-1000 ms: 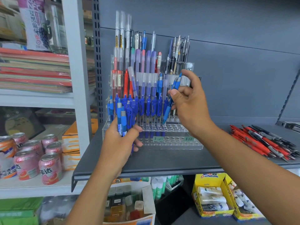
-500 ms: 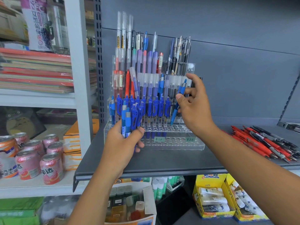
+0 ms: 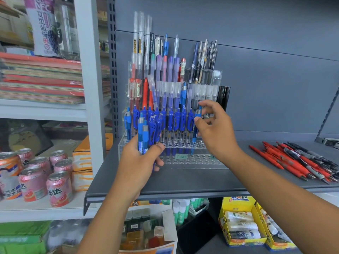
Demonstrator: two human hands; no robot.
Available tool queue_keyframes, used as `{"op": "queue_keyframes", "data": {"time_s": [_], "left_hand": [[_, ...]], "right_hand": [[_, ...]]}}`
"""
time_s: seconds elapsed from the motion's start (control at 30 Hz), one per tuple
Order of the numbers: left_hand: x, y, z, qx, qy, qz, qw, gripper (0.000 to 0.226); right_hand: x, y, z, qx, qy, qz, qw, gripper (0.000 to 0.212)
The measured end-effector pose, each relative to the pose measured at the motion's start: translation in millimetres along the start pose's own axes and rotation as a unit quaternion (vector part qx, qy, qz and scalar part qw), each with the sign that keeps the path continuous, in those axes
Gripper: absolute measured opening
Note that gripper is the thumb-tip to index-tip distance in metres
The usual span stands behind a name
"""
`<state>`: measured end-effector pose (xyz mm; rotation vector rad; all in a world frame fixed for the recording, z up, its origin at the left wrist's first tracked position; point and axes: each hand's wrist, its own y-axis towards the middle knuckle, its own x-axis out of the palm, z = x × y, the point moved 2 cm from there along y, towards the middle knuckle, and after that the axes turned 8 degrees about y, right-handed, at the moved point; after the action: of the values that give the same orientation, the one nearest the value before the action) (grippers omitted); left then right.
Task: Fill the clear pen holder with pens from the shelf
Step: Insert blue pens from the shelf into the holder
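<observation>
Your grey shelf (image 3: 183, 180) carries the clear pen holder (image 3: 194, 161) at its left part, set back against the rear panel. You look to be mid-fill, with one pen being seated in the low blue row.

The holder is a stepped rack of holes. Its tall back tiers are packed with clear, purple, red and dark pens, and a row of blue clip pens runs nearly the whole width. The frontmost holes show no pens, only a price tag (image 3: 180, 156) (it seems to read 1.0).

Well apart, on the right of the shelf, lies a loose pile of red and black pens (image 3: 300, 162), none of them racked.

Your left hand (image 3: 137, 165) grips a bundle of blue pens (image 3: 145, 136) upright, just in front of the holder's left end.

Your right hand (image 3: 216, 134) pinches the top of a single blue pen (image 3: 194, 136) between thumb and forefinger, the other fingers spread loose. That pen leans at the right end of the blue row with its tip down among the holes, but I cannot tell whether it is seated.

The next move probably calls for straightening it, pressing it home, then drawing another from the bundle into a free hole.
</observation>
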<state>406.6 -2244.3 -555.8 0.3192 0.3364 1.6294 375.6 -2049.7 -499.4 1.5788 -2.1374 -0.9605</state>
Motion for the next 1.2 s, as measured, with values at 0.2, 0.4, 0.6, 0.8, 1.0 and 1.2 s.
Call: {"op": "queue_keyframes", "data": {"time_s": [0.2,0.4,0.6,0.8,1.0,1.2], "left_hand": [[0.6,-0.8,0.7,-0.001,-0.002,0.0,1.0,0.011],[0.1,-1.4,1.2,0.0,-0.004,-0.001,1.0,0.013],[0.3,-1.9,1.7,0.009,0.01,-0.001,1.0,0.012],[1.0,-3.6,3.2,0.037,0.003,-0.02,0.999,0.006],[2.0,-6.5,6.6,0.042,-0.017,-0.057,0.997,0.009],[1.9,-5.8,4.3,0.051,-0.012,-0.065,0.997,0.007]], "right_hand": [[2.9,-7.2,5.6,0.011,-0.002,0.004,1.0,0.031],[3.4,-10.4,0.9,-0.001,-0.015,0.011,1.0,0.037],[12.8,-26.5,-20.1,-0.05,-0.059,0.019,0.997,0.036],[37.2,-44.0,-31.3,0.016,0.035,-0.109,0.993,0.021],[46.6,-48.6,-29.5,0.069,0.053,-0.15,0.985,0.016],[44.0,-44.7,-32.9,0.076,0.095,-0.141,0.983,0.004]]}}
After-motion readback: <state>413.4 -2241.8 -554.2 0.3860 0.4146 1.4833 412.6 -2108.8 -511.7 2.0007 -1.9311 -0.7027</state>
